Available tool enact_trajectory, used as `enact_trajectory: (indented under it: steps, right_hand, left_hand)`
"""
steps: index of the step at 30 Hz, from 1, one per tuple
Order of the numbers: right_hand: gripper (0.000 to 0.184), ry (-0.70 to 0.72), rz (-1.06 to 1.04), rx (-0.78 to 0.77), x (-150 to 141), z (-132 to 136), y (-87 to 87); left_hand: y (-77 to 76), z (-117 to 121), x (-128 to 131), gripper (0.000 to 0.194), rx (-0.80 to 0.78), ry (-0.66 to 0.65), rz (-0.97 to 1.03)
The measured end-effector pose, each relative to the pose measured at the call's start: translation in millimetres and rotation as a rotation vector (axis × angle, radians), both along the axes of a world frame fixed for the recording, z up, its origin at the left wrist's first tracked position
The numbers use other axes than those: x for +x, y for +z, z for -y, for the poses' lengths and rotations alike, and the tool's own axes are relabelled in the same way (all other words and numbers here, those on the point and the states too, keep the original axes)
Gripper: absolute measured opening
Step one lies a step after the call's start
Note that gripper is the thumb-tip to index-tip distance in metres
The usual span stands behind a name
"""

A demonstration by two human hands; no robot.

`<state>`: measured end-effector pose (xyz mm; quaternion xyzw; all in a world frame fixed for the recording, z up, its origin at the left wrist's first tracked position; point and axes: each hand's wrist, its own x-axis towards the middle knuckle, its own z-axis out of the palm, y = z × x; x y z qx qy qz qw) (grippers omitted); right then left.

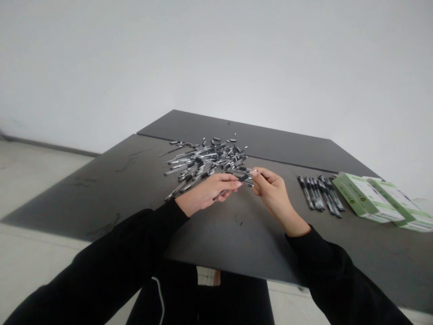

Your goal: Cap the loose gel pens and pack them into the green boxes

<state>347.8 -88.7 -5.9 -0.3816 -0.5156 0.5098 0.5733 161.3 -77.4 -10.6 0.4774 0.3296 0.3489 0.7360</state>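
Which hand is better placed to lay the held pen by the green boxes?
Likely the right hand: it pinches the pen and is nearer the green boxes; the left hand, gripping it too, is farther.

A wall [216,58] stands behind the table [216,239]; near the table's middle lies a heap of pen parts [206,160]; the left hand [214,187] is before it, the right hand [270,187] at its near right, a pen [243,178] between them; farther right lie grouped pens [316,194], then two boxes [360,198] side by side.
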Motion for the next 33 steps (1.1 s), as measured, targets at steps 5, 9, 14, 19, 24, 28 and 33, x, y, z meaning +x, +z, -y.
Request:
enact_trajectory:
  steps: [5,9,14,19,24,28,33]
  right_hand:
    - [0.031,0.011,-0.015,-0.010,0,1,1.1]
    - [0.031,0.003,-0.022,0.002,1,1,2.2]
    - [0.030,-0.024,-0.031,0.023,3,0,1.2]
    - [0.031,-0.033,-0.042,0.020,3,0,1.6]
    - [0.031,-0.037,-0.044,0.014,1,1,2.2]
    - [0.033,-0.007,-0.048,-0.002,1,-1,0.7]
    - [0.037,-0.018,-0.073,0.003,6,-2,4.2]
  left_hand:
    - [2.3,-3,-3,0.042,-0.232,-0.166,-0.010]
    - [2.7,-1,-2,0.026,-0.116,-0.059,-0.026]
    - [3.9,-1,-2,0.022,-0.147,0.035,-0.010]
    - [4.8,-2,-3,0.027,-0.134,0.006,-0.028]
    - [2.1,1,0,0.017,0.046,0.148,-0.019]
    - [-3.1,2,3,0.015,0.009,0.085,0.064]
    - [-5.7,-2,1,0.022,0.013,0.027,0.066]
